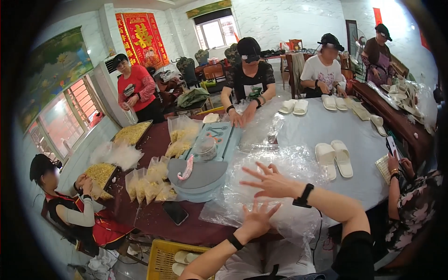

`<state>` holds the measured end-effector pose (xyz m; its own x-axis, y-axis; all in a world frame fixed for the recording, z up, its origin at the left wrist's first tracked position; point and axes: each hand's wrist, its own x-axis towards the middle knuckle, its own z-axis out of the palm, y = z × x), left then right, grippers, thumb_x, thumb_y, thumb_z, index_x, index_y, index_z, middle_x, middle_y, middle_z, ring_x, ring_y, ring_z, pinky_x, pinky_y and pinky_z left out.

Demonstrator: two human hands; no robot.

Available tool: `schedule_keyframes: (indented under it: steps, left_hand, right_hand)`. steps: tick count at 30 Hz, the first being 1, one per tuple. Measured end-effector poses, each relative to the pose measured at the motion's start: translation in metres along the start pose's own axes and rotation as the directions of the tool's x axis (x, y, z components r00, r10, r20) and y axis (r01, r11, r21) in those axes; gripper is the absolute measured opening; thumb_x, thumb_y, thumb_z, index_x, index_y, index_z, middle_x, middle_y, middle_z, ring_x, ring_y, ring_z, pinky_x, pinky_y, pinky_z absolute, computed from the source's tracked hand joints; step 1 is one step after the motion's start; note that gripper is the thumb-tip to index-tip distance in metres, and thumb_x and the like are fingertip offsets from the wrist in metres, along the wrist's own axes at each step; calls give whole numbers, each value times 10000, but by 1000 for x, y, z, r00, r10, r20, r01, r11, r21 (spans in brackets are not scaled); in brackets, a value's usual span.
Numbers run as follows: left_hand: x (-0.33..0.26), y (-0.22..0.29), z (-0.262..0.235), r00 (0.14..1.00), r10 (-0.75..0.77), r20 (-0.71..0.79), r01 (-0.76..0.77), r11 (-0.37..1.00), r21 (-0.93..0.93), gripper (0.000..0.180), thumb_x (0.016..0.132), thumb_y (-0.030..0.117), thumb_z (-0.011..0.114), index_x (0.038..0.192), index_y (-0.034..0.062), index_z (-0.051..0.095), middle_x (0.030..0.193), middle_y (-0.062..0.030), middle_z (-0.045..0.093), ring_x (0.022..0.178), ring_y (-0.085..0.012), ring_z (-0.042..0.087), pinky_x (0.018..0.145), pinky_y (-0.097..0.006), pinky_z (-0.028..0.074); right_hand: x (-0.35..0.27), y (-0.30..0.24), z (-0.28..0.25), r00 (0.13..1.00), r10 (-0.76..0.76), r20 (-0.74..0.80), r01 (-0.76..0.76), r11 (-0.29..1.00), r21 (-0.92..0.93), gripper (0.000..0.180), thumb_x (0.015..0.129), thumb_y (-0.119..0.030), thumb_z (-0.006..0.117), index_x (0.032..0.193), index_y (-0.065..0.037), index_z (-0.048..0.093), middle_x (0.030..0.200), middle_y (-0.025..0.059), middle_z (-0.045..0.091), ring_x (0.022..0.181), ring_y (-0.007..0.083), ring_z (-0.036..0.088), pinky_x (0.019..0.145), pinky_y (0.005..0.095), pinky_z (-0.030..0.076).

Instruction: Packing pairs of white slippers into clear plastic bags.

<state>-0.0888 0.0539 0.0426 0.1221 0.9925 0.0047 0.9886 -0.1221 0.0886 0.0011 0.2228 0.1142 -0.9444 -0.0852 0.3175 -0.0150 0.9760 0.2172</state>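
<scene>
My left hand (257, 221) is open, palm up with the fingers spread, over the near edge of the table. Farther out, my right hand (273, 182) is also open, its fingers stretched toward the left. Neither holds anything. Beneath and around both lies crumpled transparent plastic sheeting (224, 205); whether my fingers touch it I cannot tell. A round grey-and-blue stand (198, 175) is to the left of my right hand, with a pink-and-white strip (187, 169) on top. Right of my hands, a pair of white slippers (334, 159) rests on the pale table cover (298, 128).
Filled transparent bags (151, 182) and a black phone (175, 213) lie at left. A jar (206, 148) stands on a blue board (214, 136). A yellow crate (161, 261) with slippers is below the table. Several people work around it; one person's hands (242, 114) touch the far plastic.
</scene>
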Motion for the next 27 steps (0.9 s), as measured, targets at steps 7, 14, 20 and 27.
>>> schedule_keyframes:
  steps: [7,14,20,27]
  left_hand:
    - [-17,-14,9,981,114,-158,-114,993,9,957,859,543,679,1608,232,170,1499,-198,383,1372,-500,364,969,-802,290]
    - [-19,-59,-5,822,57,-567,-173,973,-153,464,883,305,733,1207,22,559,1151,-156,613,1031,-333,607,904,-503,463]
    - [-36,-126,7,416,-902,-118,-242,16,-970,237,971,244,663,1051,42,567,842,-53,562,724,-214,570,686,-360,454]
    - [-63,-170,18,649,-653,390,-380,-722,-578,506,1009,294,576,1293,-76,381,1302,-245,413,1208,-370,436,1126,-534,342]
  right_hand:
    - [35,25,51,891,373,261,-443,840,313,788,948,-633,524,1598,-366,167,1677,166,52,1247,598,485,883,659,496]
    - [51,22,73,860,352,369,-414,905,100,826,929,-717,464,1603,-372,133,1664,199,100,1202,585,529,885,594,522]
    - [52,14,94,848,376,373,-478,847,233,787,927,-701,484,1583,-445,130,1689,70,81,1213,634,479,877,709,480]
    - [49,12,95,816,328,476,-456,872,179,847,882,-787,445,1582,-463,94,1689,82,69,1184,699,444,853,738,466]
